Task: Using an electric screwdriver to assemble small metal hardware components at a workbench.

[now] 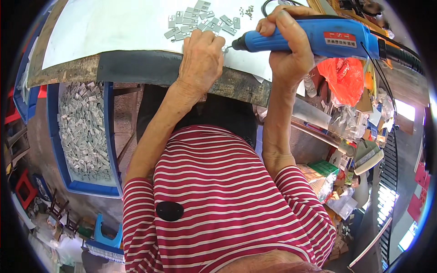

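My right hand (291,50) is wrapped round a blue electric screwdriver (309,36), held nearly level over the table edge with its black nose toward the left. The driver's thin tip ends right beside my left hand (200,59). That hand rests on the table edge with its fingers curled and pressed together; whatever they pinch is hidden behind them. Just beyond its knuckles lies a loose group of small grey metal pieces (190,21), which look like pencil sharpeners. Farther right, a scatter of tiny brass-coloured screws (248,11) lies on the white sheet (114,32).
Below the table's left side stands a blue crate (53,132) filled with many small metal pieces. A red plastic bag (343,77) and cluttered boxes lie to the right. The screwdriver's black cable (403,57) runs off right. A blue stool (107,234) stands at lower left.
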Available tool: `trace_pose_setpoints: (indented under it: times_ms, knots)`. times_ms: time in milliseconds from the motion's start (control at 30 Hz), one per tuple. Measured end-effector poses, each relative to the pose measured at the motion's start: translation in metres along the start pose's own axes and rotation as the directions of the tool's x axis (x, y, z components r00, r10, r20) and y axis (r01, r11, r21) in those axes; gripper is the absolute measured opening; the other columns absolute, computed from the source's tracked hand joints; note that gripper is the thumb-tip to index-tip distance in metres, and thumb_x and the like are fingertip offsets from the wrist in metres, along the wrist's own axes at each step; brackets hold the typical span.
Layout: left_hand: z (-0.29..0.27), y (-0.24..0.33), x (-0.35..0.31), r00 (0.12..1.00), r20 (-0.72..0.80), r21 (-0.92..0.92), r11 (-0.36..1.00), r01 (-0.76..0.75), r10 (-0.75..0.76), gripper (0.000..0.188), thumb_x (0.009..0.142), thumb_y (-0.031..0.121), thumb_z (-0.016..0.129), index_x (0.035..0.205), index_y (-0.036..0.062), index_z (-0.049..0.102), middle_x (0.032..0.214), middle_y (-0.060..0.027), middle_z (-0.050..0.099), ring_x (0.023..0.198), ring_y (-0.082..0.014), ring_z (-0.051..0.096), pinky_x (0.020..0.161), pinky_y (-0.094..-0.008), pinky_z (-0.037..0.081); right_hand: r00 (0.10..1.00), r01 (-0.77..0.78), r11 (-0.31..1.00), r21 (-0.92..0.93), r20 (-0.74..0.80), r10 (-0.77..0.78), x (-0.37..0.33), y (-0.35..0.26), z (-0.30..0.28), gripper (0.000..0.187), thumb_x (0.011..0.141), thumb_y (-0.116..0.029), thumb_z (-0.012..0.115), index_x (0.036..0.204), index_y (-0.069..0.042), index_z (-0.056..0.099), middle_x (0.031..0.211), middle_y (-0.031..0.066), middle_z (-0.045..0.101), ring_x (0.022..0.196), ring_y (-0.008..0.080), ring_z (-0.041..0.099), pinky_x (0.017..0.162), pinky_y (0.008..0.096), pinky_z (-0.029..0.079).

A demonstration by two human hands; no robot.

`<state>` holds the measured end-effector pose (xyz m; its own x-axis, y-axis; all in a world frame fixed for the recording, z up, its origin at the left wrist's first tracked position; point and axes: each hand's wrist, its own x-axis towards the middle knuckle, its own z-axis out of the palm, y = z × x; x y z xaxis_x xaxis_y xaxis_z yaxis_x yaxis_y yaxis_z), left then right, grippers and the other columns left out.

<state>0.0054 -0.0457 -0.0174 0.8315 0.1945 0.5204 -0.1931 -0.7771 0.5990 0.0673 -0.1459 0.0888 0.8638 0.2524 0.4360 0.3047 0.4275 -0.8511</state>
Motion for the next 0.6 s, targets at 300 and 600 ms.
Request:
trace_pose_setpoints:
  times_ms: [300,600]
  knots:
    - [-0.001,0.000,0.000,0.999,0.054,0.020,1.000,0.007,-0.008,0.009,0.073,0.004,0.059,0.082,0.0035,0.058,0.082,-0.0101,0.052,0.084,-0.0266,0.049,0.074,-0.0375,0.039,0.931,0.150,0.745,0.650,0.161,-0.328,0.012,0.035,-0.005,0.019,0.076,0.000,0.061,0.092,0.002,0.051,0.067,0.0102,0.057,0.054,0.0177,0.057,0.056,0.0292,0.048]
    - [-0.001,0.000,0.000,0.997,0.071,0.000,0.999,0.032,-0.032,0.008,0.073,0.003,0.058,0.082,0.0015,0.058,0.082,-0.0127,0.053,0.084,-0.0283,0.049,0.077,-0.0388,0.041,0.999,0.041,0.993,-0.110,0.018,-0.040,0.000,0.007,0.004,0.018,0.075,-0.002,0.061,0.091,0.002,0.052,0.067,0.0094,0.057,0.054,0.0162,0.057,0.054,0.0281,0.048]
